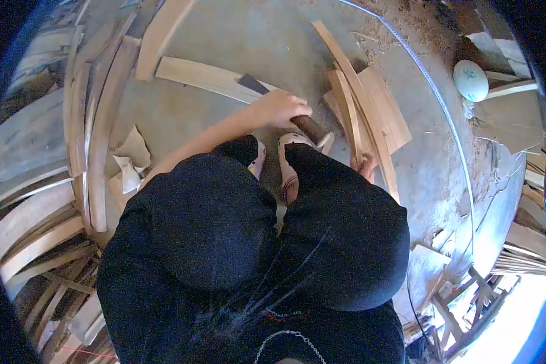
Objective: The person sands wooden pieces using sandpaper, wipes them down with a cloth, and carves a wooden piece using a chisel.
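My left hand (282,109) is closed around a dark tool (310,129). Its thick brown end points down to the right, and a flat dark end shows beyond my knuckles at the upper left. Low on the right, beside my knee, my right hand (366,167) has its fingers closed on the lower end of a short wooden strip (347,115); part of the hand is hidden. A longer strip (361,94) slants across, close by, over a wide board (385,112). Another pale board (206,77) lies on the floor past my left hand.
Long boards (112,127) and stacked curved planks (36,212) line the left side. A light cable (434,85) curves across the right floor, near a pale round object (471,80). Torn paper (132,159) lies left of my legs. Wooden frames stand at lower right.
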`<act>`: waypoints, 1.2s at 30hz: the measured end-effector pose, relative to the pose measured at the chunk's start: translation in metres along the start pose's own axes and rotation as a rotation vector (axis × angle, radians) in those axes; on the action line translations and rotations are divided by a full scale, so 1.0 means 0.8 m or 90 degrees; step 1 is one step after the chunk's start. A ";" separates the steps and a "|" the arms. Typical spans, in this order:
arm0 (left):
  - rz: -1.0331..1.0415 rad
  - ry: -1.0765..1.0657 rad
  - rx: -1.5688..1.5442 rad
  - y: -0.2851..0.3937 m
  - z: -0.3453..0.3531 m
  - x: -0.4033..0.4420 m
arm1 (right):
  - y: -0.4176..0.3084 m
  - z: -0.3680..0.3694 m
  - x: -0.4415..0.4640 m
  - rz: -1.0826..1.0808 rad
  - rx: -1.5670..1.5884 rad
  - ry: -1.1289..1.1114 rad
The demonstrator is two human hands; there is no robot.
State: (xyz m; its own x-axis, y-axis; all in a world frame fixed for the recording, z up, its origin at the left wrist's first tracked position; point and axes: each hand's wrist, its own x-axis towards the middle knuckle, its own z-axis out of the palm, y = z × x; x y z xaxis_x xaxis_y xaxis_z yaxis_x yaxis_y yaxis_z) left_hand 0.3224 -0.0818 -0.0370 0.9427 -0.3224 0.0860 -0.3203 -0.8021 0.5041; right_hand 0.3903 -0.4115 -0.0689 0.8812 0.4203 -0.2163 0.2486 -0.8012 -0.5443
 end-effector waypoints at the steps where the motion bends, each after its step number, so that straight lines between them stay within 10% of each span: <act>1: 0.026 0.004 0.001 0.000 0.007 0.005 | 0.003 -0.003 -0.016 0.002 0.059 0.001; 36: -0.148 0.042 -0.118 -0.006 0.025 0.021 | 0.005 0.038 -0.030 -0.093 0.113 -0.014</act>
State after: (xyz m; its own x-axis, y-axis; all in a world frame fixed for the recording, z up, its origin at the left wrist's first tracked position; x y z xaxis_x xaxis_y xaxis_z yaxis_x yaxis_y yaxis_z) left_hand 0.3378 -0.0934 -0.0548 0.9947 -0.1024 0.0022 -0.0779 -0.7427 0.6651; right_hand 0.3582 -0.4117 -0.0904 0.8314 0.5372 -0.1417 0.2966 -0.6449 -0.7044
